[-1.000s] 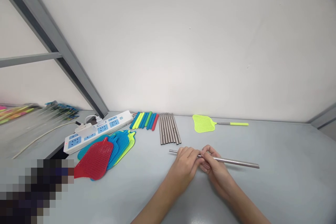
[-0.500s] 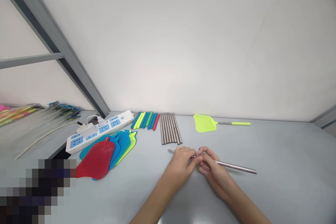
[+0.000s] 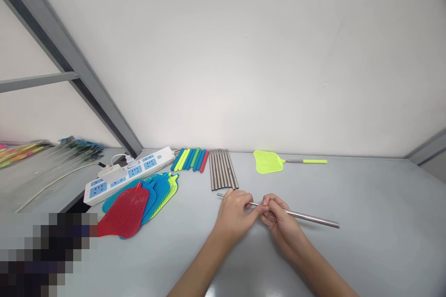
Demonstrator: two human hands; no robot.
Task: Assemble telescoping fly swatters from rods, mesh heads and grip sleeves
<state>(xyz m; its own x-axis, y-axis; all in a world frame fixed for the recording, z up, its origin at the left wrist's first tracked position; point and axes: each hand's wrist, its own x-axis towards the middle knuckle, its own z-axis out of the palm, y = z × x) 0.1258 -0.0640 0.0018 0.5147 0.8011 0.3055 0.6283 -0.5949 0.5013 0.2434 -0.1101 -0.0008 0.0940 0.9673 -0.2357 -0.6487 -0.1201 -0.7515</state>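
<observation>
Both my hands are closed on one silver telescopic metal rod, held aslant just in front of me. My left hand grips its thin section, whose tip pokes out on the left. The fingers of my right hand wrap the rod where it thickens, and the thick tube sticks out to the right. Just beyond my left hand lies a row of several similar metal rods. Farther back on the right rests a yellow-green fly swatter with a metal shaft and a yellow-green handle.
Left of the rods lie several coloured handle sleeves. Red, blue and yellow-green swatter heads overlap in front of a white power strip with plugs and a cable. Bagged items lie far left. A wall closes off the back.
My hands have drawn slightly closer around the rod, and a little more of its thin tip shows on the left. The whole view has shifted slightly.
</observation>
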